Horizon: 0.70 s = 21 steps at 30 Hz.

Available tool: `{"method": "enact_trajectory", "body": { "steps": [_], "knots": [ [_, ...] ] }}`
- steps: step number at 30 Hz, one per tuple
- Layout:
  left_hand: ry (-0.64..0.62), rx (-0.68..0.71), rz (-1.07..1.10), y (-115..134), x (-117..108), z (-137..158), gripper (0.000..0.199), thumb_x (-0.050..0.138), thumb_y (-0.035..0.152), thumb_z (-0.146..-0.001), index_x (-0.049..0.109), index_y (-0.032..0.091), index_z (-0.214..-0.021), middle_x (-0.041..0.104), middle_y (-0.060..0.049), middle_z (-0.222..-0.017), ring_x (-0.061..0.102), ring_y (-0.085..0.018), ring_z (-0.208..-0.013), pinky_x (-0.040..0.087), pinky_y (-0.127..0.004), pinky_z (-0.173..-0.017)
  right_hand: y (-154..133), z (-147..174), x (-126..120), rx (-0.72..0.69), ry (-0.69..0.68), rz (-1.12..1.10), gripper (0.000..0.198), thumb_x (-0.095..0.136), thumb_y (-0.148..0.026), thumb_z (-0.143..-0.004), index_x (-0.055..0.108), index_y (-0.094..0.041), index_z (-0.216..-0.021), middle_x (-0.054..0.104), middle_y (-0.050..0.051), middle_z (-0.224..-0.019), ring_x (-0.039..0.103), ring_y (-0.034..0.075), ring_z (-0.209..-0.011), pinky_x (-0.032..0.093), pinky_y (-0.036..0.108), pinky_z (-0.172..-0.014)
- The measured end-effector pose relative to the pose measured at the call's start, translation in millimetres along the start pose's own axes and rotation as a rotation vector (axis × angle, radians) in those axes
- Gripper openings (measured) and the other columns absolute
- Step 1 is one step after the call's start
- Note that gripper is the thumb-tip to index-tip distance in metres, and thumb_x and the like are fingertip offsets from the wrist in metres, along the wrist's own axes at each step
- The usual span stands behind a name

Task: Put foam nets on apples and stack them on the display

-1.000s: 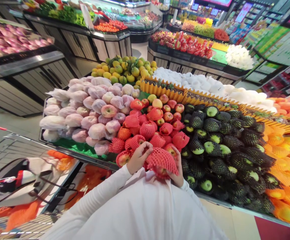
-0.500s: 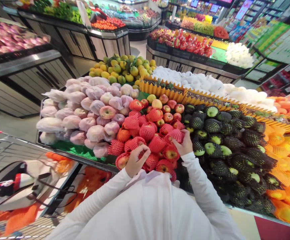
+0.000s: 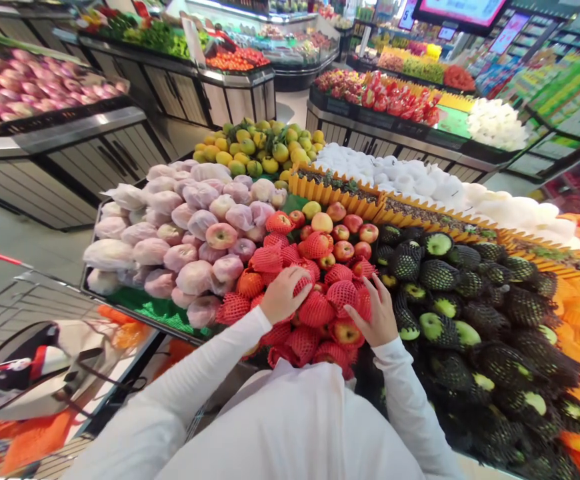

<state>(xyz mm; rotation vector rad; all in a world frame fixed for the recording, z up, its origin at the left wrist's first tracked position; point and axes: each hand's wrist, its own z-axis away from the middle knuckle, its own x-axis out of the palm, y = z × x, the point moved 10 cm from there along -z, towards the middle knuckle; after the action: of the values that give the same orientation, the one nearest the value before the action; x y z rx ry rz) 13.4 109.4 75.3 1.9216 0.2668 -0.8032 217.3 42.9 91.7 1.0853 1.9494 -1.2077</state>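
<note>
My left hand (image 3: 282, 297) curves its fingers over an apple in a red foam net (image 3: 301, 286) in the middle of the pile. Part of that apple shows between the thumb and fingers. Over the pile's right side, my right hand (image 3: 381, 316) has its thumb and fingers spread, close to another red-netted apple (image 3: 364, 304); whether it touches that one I cannot tell. Between the hands lies a netted apple (image 3: 342, 294), and an apple with its top bare (image 3: 347, 333) sits nearer me. Unwrapped apples (image 3: 343, 251) lie behind the netted ones.
Pale wrapped fruit (image 3: 195, 277) fills the left of the stand, and green fruit in black nets (image 3: 467, 287) the right. Yellow-green mangoes (image 3: 257, 147) lie behind. A yellow picket divider (image 3: 337, 188) crosses the stand. At lower left stands a shopping cart (image 3: 0, 293) holding a bag (image 3: 83, 357).
My left hand has moved up and forward from the pile's near side onto a netted apple. My right hand has let go of its netted apple and spread its fingers. The view has shifted slightly.
</note>
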Motion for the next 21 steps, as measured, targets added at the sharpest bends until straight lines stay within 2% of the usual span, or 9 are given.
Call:
{"method": "enact_trajectory", "body": {
  "steps": [4,6,8,12,15,18,21],
  "knots": [
    [-0.118,-0.096,-0.272,-26,27,-76,0.036,0.053,0.023,-0.087,0.055,0.018,-0.123,0.048,-0.012,-0.129,0.049,-0.025,-0.116,0.038,-0.038,-0.104,5,12,-25,0.020,0.086,-0.006,0.058,0.064,-0.039,-0.085,0.048,-0.019,-0.137,0.043,0.017,-0.143,0.043,0.032,-0.131,0.039,0.055,-0.107],
    [-0.221,-0.192,-0.385,-44,49,-103,0.055,0.057,0.025,-0.084,0.044,0.021,-0.138,0.038,-0.016,-0.140,0.046,-0.031,-0.123,0.036,-0.042,-0.105,13,21,-30,0.051,0.102,-0.003,0.053,0.063,-0.038,-0.085,0.051,-0.019,-0.134,0.045,0.017,-0.142,0.045,0.031,-0.130,0.039,0.055,-0.106],
    [-0.283,-0.290,-0.420,-62,66,-119,0.070,0.063,0.030,-0.081,0.036,0.018,-0.143,0.039,-0.022,-0.138,0.050,-0.036,-0.120,0.039,-0.046,-0.099,22,32,-35,0.090,0.111,0.001,0.051,0.063,-0.036,-0.086,0.052,-0.020,-0.133,0.046,0.017,-0.141,0.046,0.031,-0.129,0.040,0.055,-0.106],
    [-0.278,-0.394,-0.414,-82,80,-131,0.081,0.066,0.039,-0.077,0.029,0.007,-0.141,0.049,-0.025,-0.126,0.058,-0.037,-0.110,0.045,-0.042,-0.089,43,54,-43,0.158,0.134,0.026,0.051,0.063,-0.036,-0.086,0.052,-0.019,-0.132,0.048,0.017,-0.140,0.048,0.030,-0.127,0.042,0.054,-0.104],
    [-0.242,-0.397,-0.406,-81,68,-133,0.091,0.068,0.044,-0.073,0.023,0.004,-0.142,0.049,-0.025,-0.129,0.059,-0.035,-0.111,0.045,-0.038,-0.089,57,64,-36,0.164,0.091,0.031,0.049,0.061,-0.033,-0.087,0.052,-0.018,-0.132,0.053,0.017,-0.135,0.052,0.029,-0.124,0.044,0.053,-0.103],
    [-0.217,-0.337,-0.395,-67,47,-130,0.102,0.068,0.053,-0.070,0.017,0.003,-0.143,0.052,-0.025,-0.129,0.060,-0.035,-0.109,0.045,-0.038,-0.088,64,66,-16,0.110,0.003,0.019,0.047,0.057,-0.031,-0.089,0.052,-0.016,-0.132,0.060,0.016,-0.128,0.057,0.028,-0.119,0.049,0.051,-0.098],
    [-0.338,-0.197,-0.407,-48,46,-115,0.101,0.068,0.055,-0.068,0.023,0.003,-0.141,0.059,-0.024,-0.120,0.062,-0.035,-0.105,0.046,-0.038,-0.087,65,62,5,0.069,-0.052,0.042,0.045,0.056,-0.030,-0.088,0.054,-0.016,-0.130,0.062,0.016,-0.126,0.059,0.029,-0.117,0.051,0.050,-0.096]
  ]
}}
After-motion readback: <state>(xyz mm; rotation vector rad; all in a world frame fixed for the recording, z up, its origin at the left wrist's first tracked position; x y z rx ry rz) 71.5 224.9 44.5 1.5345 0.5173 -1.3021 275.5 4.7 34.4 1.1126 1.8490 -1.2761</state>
